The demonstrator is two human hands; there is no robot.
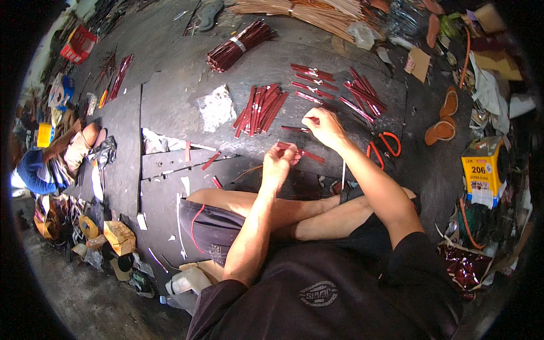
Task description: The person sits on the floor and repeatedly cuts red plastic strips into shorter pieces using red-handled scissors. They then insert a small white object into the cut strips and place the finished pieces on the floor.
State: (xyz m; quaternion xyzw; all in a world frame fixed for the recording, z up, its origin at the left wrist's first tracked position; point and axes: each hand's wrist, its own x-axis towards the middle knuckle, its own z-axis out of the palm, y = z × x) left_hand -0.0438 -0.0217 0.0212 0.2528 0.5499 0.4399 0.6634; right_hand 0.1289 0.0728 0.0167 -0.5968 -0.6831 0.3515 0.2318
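Note:
My left hand [278, 163] is closed on a glossy dark red strip [313, 156] that passes between its fingertips and sticks out to the right. Just above and to the right, my right hand [324, 128] has its thumb and fingers pinched together; what they hold, if anything, is too small to make out. Another red strip [294, 130] lies on the dark board between the two hands. Beyond the right hand, several strips with small shiny pieces at their middles [314, 88] lie in a row. A loose pile of red strips [260, 110] lies beyond the left hand.
Orange-handled scissors [390, 144] and a small stack of strips [365, 93] lie to the right. A white patch of small pieces [217, 109] and a tied bundle [241, 45] lie farther off. Sandals [441, 131] and a yellow box [483, 170] stand far right; another person [56, 153] sits left.

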